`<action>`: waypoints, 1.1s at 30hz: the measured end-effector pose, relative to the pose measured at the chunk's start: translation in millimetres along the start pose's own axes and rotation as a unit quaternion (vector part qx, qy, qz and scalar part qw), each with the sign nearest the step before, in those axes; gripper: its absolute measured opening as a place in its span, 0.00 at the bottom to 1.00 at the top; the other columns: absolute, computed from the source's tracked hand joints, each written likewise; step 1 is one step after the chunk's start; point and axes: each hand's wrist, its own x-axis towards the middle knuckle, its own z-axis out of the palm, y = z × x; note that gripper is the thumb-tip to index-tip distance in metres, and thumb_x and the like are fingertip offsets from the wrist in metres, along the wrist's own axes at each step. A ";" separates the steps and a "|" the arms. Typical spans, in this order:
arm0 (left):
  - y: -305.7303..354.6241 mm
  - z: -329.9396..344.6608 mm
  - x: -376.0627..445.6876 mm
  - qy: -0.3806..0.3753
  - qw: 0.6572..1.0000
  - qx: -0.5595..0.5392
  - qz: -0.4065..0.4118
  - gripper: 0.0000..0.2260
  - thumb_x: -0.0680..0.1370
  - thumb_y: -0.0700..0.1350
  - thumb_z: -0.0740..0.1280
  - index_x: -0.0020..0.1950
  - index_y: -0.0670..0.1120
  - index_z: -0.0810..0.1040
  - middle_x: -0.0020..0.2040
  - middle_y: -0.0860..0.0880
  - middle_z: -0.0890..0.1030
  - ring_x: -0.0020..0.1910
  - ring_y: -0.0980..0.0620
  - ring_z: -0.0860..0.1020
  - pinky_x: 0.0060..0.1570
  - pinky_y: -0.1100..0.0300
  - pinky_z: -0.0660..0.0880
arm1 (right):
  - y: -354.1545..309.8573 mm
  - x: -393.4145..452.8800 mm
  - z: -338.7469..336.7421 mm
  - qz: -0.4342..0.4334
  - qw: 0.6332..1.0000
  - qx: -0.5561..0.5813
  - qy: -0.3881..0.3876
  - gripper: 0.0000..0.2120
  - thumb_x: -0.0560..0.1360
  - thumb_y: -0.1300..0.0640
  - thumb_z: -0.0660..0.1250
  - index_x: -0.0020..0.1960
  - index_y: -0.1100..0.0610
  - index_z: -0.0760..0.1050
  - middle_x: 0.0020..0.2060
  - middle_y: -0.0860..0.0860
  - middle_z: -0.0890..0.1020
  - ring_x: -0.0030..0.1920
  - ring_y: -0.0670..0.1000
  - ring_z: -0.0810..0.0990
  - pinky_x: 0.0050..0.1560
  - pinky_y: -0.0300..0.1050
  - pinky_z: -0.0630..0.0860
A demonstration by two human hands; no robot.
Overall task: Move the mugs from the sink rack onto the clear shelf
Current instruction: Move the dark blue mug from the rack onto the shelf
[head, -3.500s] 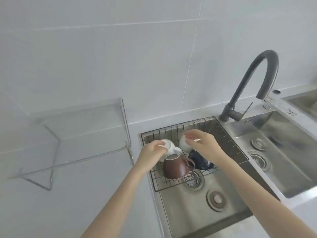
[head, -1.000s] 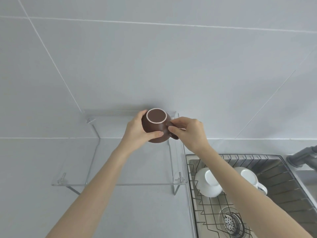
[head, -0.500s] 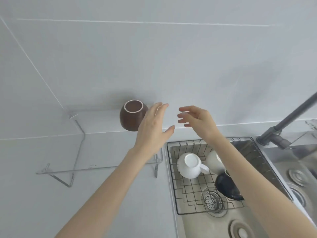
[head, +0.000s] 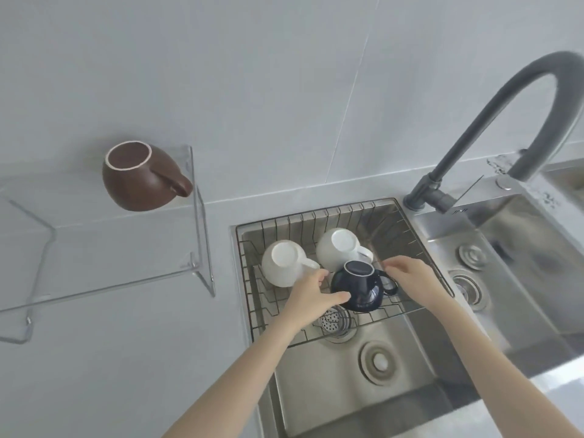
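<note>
A brown mug point(head: 139, 178) stands upside down on the clear shelf point(head: 104, 279), near its back right corner. In the wire sink rack point(head: 420, 248) sit two white mugs, one at the left point(head: 281, 263) and one behind point(head: 339, 248), both upside down. In front of them is a dark blue mug point(head: 363, 290), also upside down. My left hand point(head: 311, 297) wraps around the blue mug's left side. My right hand point(head: 414, 278) is at its handle on the right side, fingers touching it.
The rack lies over the left basin of a steel sink point(head: 363, 374) with a drain strainer point(head: 335, 320). A grey curved tap point(head: 493, 105) rises at the back right, beside a second basin point(head: 521, 263). The grey counter point(head: 126, 358) runs under the shelf.
The brown mug was set on the shelf and let go. Both hands then came down to the rack and closed on the dark blue mug.
</note>
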 end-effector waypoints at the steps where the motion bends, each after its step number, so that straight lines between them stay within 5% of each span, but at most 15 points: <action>1: 0.5 6.2 4.8 -0.005 1.000 0.001 -0.003 0.34 0.69 0.50 0.72 0.71 0.44 0.63 0.72 0.46 0.68 0.69 0.50 0.68 0.62 0.60 0.65 | 8.6 1.6 2.2 0.006 1.000 -0.002 -0.008 0.13 0.74 0.59 0.62 0.58 0.58 0.76 0.56 0.56 0.81 0.56 0.54 0.76 0.55 0.41 0.66; 6: 4.0 26.8 27.9 0.000 1.000 -0.007 0.005 0.31 0.67 0.44 0.74 0.67 0.43 0.66 0.56 0.56 0.67 0.54 0.59 0.65 0.47 0.69 0.63 | 22.4 7.9 6.7 0.006 1.000 0.015 -0.027 0.11 0.73 0.60 0.63 0.55 0.57 0.77 0.48 0.52 0.82 0.50 0.52 0.79 0.55 0.43 0.71; 9: -5.5 36.0 40.4 0.008 1.000 -0.011 -0.005 0.32 0.62 0.47 0.76 0.64 0.47 0.70 0.59 0.55 0.76 0.59 0.55 0.74 0.52 0.64 0.67 | 25.2 11.6 7.7 -0.016 1.000 -0.001 -0.023 0.09 0.72 0.61 0.64 0.52 0.57 0.79 0.44 0.53 0.84 0.47 0.54 0.82 0.57 0.51 0.75; 15: -15.3 42.4 47.1 0.045 0.999 -0.020 -0.004 0.31 0.60 0.47 0.78 0.61 0.48 0.74 0.60 0.49 0.80 0.59 0.50 0.76 0.55 0.61 0.71 | 26.5 17.9 10.7 -0.026 0.999 -0.042 -0.001 0.09 0.70 0.65 0.65 0.49 0.59 0.80 0.43 0.56 0.85 0.47 0.55 0.82 0.56 0.50 0.76; 20: -14.9 35.4 43.1 0.059 0.998 -0.021 0.014 0.30 0.59 0.48 0.78 0.59 0.48 0.76 0.57 0.50 0.81 0.57 0.50 0.78 0.51 0.61 0.72 | 15.9 15.5 5.1 -0.040 0.998 -0.043 -0.001 0.09 0.69 0.65 0.66 0.46 0.57 0.81 0.39 0.53 0.84 0.46 0.53 0.81 0.51 0.41 0.74; 25: 2.9 8.1 21.3 0.126 0.990 -0.011 0.066 0.30 0.58 0.51 0.77 0.59 0.48 0.76 0.53 0.50 0.82 0.54 0.50 0.78 0.51 0.59 0.75 | -24.5 5.3 -11.6 -0.095 0.995 -0.015 0.015 0.09 0.70 0.65 0.68 0.48 0.58 0.81 0.40 0.51 0.83 0.41 0.42 0.80 0.38 0.18 0.68; 28: 24.3 -23.7 -4.4 0.193 0.975 -0.010 0.105 0.28 0.57 0.52 0.77 0.55 0.47 0.77 0.46 0.52 0.81 0.48 0.51 0.78 0.47 0.58 0.75 | -69.3 -3.0 -20.9 -0.162 0.986 0.005 0.038 0.09 0.69 0.65 0.68 0.49 0.59 0.81 0.41 0.50 0.83 0.36 0.31 0.78 0.40 0.17 0.68; 31: 45.1 -65.4 -37.8 0.256 0.957 0.002 0.136 0.28 0.56 0.55 0.76 0.53 0.50 0.76 0.45 0.52 0.83 0.46 0.51 0.79 0.47 0.57 0.76 | -122.2 -14.6 -24.7 -0.222 0.973 0.043 0.049 0.10 0.69 0.66 0.68 0.49 0.59 0.81 0.42 0.50 0.83 0.41 0.39 0.80 0.44 0.21 0.71; 33: 53.5 -94.1 -61.3 0.298 0.941 0.011 0.160 0.28 0.57 0.54 0.77 0.54 0.51 0.76 0.43 0.54 0.82 0.43 0.53 0.78 0.44 0.61 0.74 | -157.4 -23.5 -23.1 -0.273 0.959 0.048 0.052 0.09 0.69 0.65 0.68 0.48 0.57 0.81 0.40 0.48 0.83 0.40 0.34 0.79 0.44 0.24 0.71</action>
